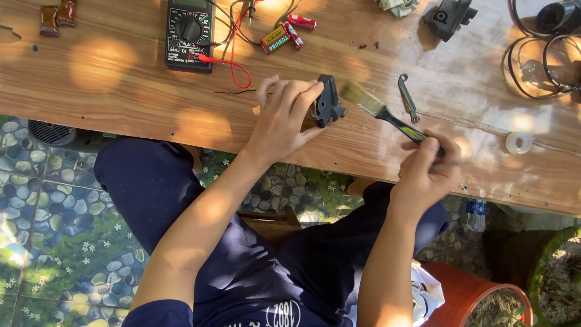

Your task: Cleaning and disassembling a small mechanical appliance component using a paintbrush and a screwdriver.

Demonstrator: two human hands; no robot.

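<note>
My left hand (283, 115) grips a small black plastic and metal part (327, 103) and holds it against the wooden table (133, 91). My right hand (428, 169) holds a paintbrush (381, 112) by its black and yellow handle. The pale bristles point at the black part and almost touch its right side. Both hands are near the table's front edge.
A black multimeter (189, 33) with red and black leads lies at the back, with several red batteries (284, 35) beside it. A small wrench (408, 97), a tape roll (518, 142), another black part (449, 17) and cable coils (538, 66) lie to the right.
</note>
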